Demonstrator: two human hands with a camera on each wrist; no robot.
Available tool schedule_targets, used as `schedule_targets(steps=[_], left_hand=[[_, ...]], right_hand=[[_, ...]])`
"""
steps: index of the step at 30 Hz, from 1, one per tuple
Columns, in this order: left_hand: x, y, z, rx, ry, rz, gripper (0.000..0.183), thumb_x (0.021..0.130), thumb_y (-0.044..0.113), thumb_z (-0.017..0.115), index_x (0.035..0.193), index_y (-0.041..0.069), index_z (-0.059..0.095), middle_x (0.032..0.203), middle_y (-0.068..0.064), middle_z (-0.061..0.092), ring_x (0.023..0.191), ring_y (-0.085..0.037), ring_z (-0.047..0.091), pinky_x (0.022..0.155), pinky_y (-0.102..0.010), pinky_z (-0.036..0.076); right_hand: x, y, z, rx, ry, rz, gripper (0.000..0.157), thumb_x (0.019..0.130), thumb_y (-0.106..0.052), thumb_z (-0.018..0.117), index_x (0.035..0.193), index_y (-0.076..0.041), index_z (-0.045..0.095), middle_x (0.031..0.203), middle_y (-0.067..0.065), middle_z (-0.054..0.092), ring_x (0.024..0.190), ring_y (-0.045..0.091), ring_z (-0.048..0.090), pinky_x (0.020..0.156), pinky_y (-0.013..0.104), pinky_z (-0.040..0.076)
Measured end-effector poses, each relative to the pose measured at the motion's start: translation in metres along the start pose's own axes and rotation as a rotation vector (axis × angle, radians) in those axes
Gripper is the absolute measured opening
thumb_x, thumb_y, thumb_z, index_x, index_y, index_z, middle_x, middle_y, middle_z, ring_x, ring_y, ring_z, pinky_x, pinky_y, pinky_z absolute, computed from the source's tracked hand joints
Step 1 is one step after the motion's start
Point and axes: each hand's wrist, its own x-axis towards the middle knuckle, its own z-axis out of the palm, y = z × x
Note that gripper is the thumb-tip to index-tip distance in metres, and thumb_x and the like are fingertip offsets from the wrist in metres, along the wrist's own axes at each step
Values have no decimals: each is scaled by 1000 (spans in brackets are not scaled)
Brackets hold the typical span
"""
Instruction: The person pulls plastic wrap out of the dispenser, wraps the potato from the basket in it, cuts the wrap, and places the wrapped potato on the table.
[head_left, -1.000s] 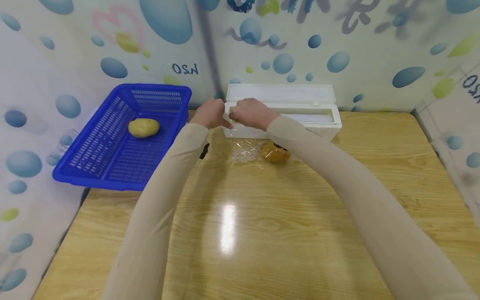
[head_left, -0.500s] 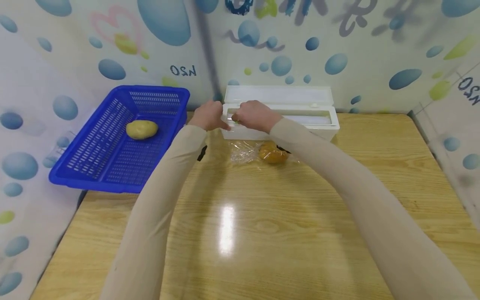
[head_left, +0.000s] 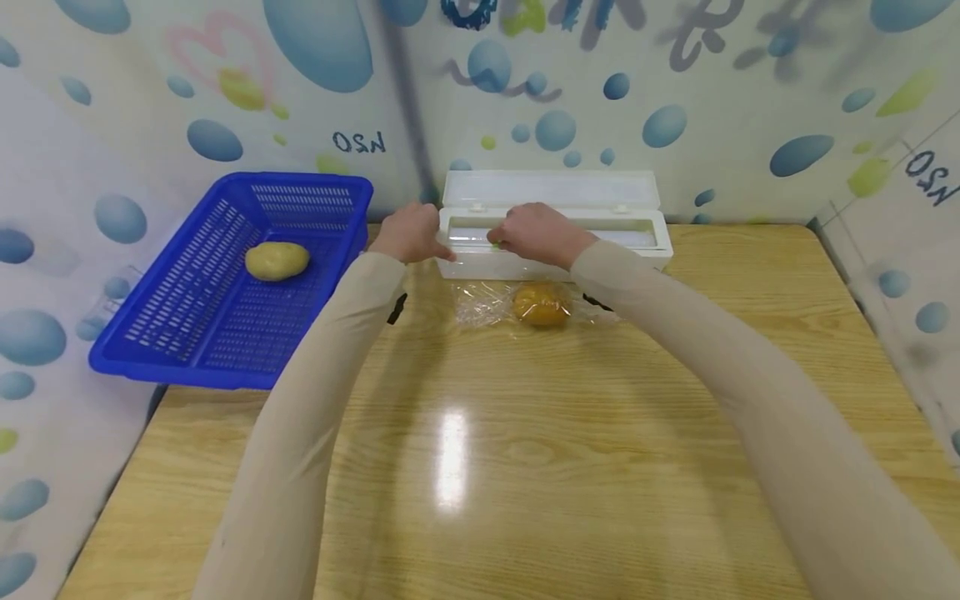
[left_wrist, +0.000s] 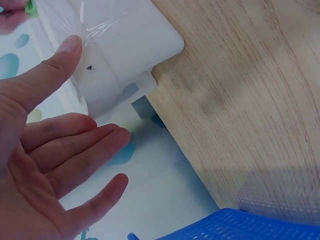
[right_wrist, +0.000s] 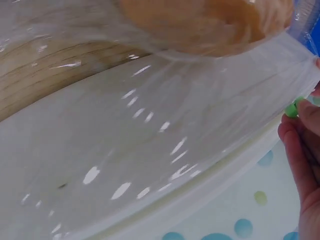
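A white cling film dispenser (head_left: pixel 555 267) stands near the wall with its lid raised. My left hand (head_left: pixel 408 233) holds its left end; in the left wrist view the thumb (left_wrist: pixel 70 47) presses the film on the front face, while the index fingertip touches the edge and the other fingers are spread. Between thumb and finger, my right hand (head_left: pixel 543 232) pinches a small green slider (right_wrist: pixel 291 110) on the dispenser's edge. Clear film (right_wrist: pixel 165 105) stretches over the dispenser's front. Before it lies a rounded orange-brown item (head_left: pixel 542 304) under crinkled film (head_left: pixel 482 304).
A blue plastic basket (head_left: pixel 120 367) stands at the left of the wooden table (head_left: pixel 525 467), holding one potato (head_left: pixel 277 261). The patterned wall (head_left: pixel 600 50) rises directly behind the dispenser.
My right hand has moved right along the dispenser with the green slider. The left hand stays at the left end. The head view has shifted slightly.
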Motion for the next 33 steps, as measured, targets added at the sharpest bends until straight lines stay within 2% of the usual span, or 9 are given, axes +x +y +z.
schedule_targets(steps=[8, 13, 20, 26, 33], left_hand=[[1, -2, 2, 5, -2, -10, 40, 80, 33, 80, 85, 3, 56, 79, -9, 52, 71, -23, 47, 61, -35, 41], [1, 0, 4, 15, -3, 12, 38, 81, 34, 78, 85, 3, 56, 80, -9, 53, 71, -23, 48, 61, -36, 42], [0, 1, 3, 54, -6, 3, 41, 82, 37, 77, 83, 4, 52, 79, -8, 51, 71, -24, 48, 61, -37, 42], [-3, 2, 2, 53, -14, 12, 40, 83, 36, 76, 84, 4, 53, 80, -9, 52, 72, -24, 49, 61, -37, 42], [0, 1, 3, 67, -16, 16, 40, 83, 38, 76, 87, 3, 55, 82, -10, 55, 72, -25, 50, 62, -39, 44]], right_hand=[[-24, 10, 1, 16, -6, 23, 11, 95, -6, 61, 99, -4, 71, 85, 13, 70, 75, 30, 62, 74, 42, 53], [-35, 14, 2, -1, 10, 18, 10, 95, -6, 61, 97, -3, 71, 84, 12, 69, 76, 31, 63, 73, 43, 53], [-55, 20, 2, -4, 29, 38, 9, 94, -5, 62, 97, -4, 70, 86, 11, 70, 78, 30, 64, 73, 43, 54], [-64, 21, 7, 11, 77, 49, 7, 95, -4, 60, 95, -4, 68, 85, 10, 68, 75, 29, 62, 70, 42, 53], [-70, 23, 6, 65, 117, 56, 10, 94, -5, 62, 101, -3, 69, 89, 10, 69, 74, 27, 60, 71, 42, 51]])
